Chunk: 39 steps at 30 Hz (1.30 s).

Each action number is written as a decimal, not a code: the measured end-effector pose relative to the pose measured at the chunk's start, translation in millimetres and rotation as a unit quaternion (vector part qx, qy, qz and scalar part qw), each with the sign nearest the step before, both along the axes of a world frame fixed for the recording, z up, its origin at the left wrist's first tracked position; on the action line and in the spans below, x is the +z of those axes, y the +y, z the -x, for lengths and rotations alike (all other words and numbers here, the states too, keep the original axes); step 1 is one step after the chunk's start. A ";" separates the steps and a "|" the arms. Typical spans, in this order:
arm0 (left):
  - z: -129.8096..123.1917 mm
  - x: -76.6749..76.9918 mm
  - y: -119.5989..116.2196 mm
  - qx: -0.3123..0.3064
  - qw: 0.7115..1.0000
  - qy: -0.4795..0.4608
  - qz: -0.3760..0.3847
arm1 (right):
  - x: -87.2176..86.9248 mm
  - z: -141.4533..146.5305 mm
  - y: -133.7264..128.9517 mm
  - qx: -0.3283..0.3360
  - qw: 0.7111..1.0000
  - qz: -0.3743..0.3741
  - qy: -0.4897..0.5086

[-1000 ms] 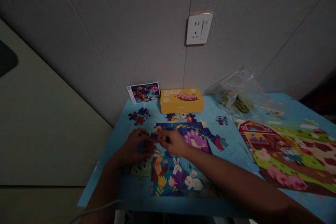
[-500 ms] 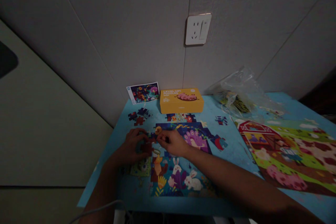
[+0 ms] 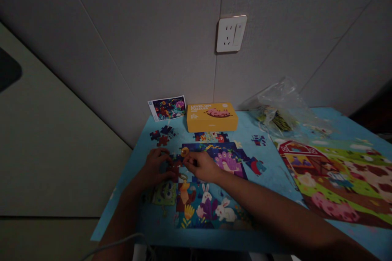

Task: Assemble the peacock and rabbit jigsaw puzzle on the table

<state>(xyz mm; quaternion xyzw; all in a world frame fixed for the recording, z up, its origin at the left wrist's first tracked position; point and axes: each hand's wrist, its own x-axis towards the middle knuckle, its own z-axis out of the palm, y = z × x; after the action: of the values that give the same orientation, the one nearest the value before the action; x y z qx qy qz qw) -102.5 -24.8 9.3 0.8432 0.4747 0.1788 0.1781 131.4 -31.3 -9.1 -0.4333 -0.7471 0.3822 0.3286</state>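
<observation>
A jigsaw puzzle (image 3: 226,195) with white rabbits, a fox and a purple peacock lies partly joined on the blue tabletop. My left hand (image 3: 157,167) is at its left edge, thumb and bent fingers around a reddish-brown puzzle piece (image 3: 175,168) lying flat. From the right, my right hand (image 3: 200,165) reaches over the upper left of the puzzle. Its thumb and forefinger are pinched together beside the brown piece; what is between them is hidden. A green piece with a monster face (image 3: 165,195) sits below my left hand.
Loose dark pieces (image 3: 163,135) lie at the upper left, and a joined strip (image 3: 211,137) lies before the yellow puzzle box (image 3: 212,117). A picture card (image 3: 168,108) leans on the wall. Rightward are a plastic bag (image 3: 278,116) and a farm puzzle (image 3: 339,187). A cable (image 3: 122,239) crosses my left forearm.
The brown piece by my left hand has shifted slightly up and right, closer to the puzzle. My left fingers have moved a little; my right hand stays nearly in place.
</observation>
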 end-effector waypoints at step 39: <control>-13.8 6.3 -10.5 -0.053 0.998 0.039 -0.012 | -1.3 0.7 0.2 0.005 1.000 -0.006 -0.004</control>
<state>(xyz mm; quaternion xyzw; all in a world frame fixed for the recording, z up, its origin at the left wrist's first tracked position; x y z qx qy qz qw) -88.7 -35.3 15.6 0.8757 0.4335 0.1419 0.1585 130.8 -31.2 -10.4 -0.4289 -0.7531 0.3778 0.3258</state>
